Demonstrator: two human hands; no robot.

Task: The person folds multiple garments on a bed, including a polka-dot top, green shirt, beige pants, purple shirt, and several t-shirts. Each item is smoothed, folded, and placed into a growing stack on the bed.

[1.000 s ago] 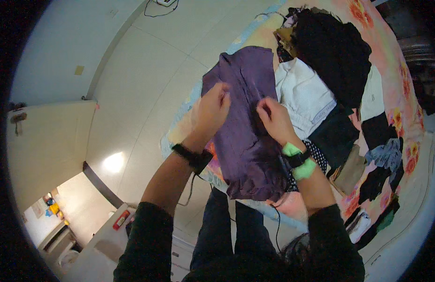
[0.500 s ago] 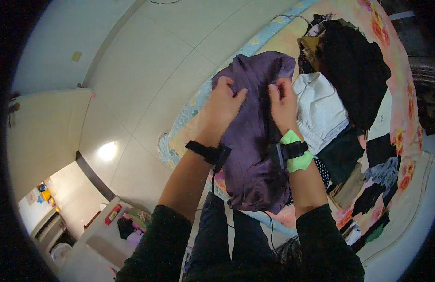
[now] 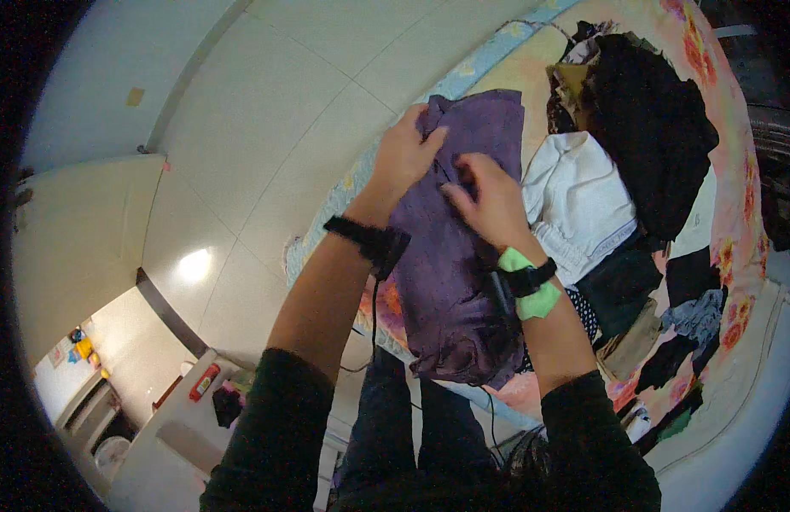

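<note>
A purple garment [image 3: 450,282] lies lengthwise on the bed's near left edge, with its lower end bunched up. The fingers of my left hand [image 3: 403,158] close on its upper left edge, where the cloth is creased. My right hand [image 3: 493,200] is over the middle of the garment, its thumb and fingers apart and curved; nothing shows between them. Both wrists wear black straps, and a bright green band is under the right one. White shorts [image 3: 578,192] with an elastic waistband lie just right of my right hand.
A large black garment [image 3: 647,128] is heaped at the far right of the bed. Dark, beige and grey clothes [image 3: 694,314] are spread over the flowered sheet [image 3: 736,247]. Tiled floor [image 3: 275,111] lies left of the bed. A cable hangs from my left wrist strap.
My right hand has moved left and slightly down, off the garment's right side toward its middle. My left hand has shifted up a little. The garment's upper part now lies flatter and narrower.
</note>
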